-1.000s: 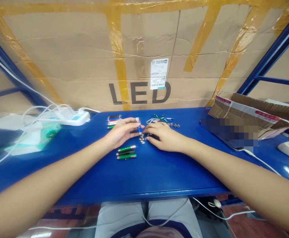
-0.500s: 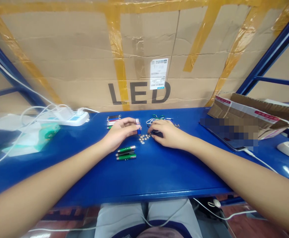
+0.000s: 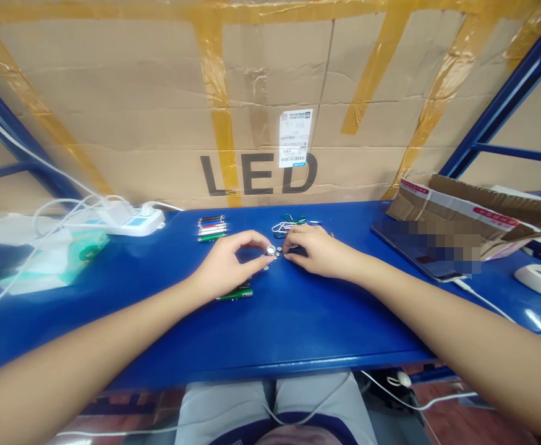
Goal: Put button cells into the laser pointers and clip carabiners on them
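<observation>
My left hand (image 3: 226, 262) pinches a small penlight (image 3: 271, 250) between thumb and fingertips. The penlight's round silver end is turned up toward me, and my fingers hide most of its body. Right beside it lie loose button cells (image 3: 279, 250) on the blue table. My right hand (image 3: 316, 250) is curled, thumb and fingers closed together at the edge of the cells. Whatever its fingertips hold is too small to make out, and a dark thing shows under the palm. Below my left hand, a green penlight (image 3: 235, 295) lies partly covered.
A row of several coloured penlights (image 3: 212, 228) lies behind my left hand. Wrist cords (image 3: 293, 224) lie behind the right. A white power strip (image 3: 144, 222) and a tissue pack (image 3: 61, 259) are at left. A phone (image 3: 418, 250) and open cardboard box (image 3: 465, 204) stand at right.
My left hand has lowered and shifted right, tipping the blue penlight from upright so its silver end faces me over the button cells. The right hand stays nearly in place.
</observation>
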`<state>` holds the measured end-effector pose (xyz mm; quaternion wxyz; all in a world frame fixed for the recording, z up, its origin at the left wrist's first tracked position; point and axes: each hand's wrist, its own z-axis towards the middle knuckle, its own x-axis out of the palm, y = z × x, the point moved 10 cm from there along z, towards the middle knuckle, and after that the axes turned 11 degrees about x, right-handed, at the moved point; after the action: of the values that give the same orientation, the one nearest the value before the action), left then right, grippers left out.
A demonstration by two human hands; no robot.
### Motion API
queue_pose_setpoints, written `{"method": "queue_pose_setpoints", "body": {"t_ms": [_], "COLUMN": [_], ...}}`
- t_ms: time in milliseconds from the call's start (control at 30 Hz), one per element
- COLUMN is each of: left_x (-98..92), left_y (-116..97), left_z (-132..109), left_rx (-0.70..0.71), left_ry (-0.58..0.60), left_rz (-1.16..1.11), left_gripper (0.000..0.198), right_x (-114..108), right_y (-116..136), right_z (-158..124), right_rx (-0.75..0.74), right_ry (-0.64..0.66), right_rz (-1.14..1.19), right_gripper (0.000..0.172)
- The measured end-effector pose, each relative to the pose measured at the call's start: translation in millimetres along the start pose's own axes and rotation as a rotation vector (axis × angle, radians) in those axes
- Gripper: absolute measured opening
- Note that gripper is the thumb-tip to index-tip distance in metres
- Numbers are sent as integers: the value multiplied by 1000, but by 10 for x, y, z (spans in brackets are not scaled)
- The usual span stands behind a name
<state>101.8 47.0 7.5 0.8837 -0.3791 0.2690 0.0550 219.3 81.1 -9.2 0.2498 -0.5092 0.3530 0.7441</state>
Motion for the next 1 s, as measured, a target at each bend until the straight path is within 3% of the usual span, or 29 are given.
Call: {"method": "queue_pose_setpoints", "body": {"t_ms": [200, 367, 500, 700, 800, 1000], "left_x": [28, 30, 22, -16, -29, -24], "left_y": [-138, -131, -138, -125, -102, -77], "left_z": [-8, -5, 2, 9, 12, 8], "left_rx": [83, 106, 113, 100, 86, 72], "left_ry": [67, 75, 69, 43, 35, 40], "left_rz": [167, 198, 225, 265, 269, 264], "left_gripper": [15, 15, 13, 11, 11, 12], "right_x": [-74, -197, -122, 106, 160, 68], "right_y": [11, 12, -39, -184, -164, -170], "right_z": [-18, -43, -25, -60, -68, -38], "right_rx": [47, 82, 179, 476, 513, 412], "right_ry": [-32, -90, 20, 182, 237, 124], "right_rz": [134, 505, 881, 1398, 1465, 1371], "right_gripper": [8, 8, 12, 29, 32, 26]}}
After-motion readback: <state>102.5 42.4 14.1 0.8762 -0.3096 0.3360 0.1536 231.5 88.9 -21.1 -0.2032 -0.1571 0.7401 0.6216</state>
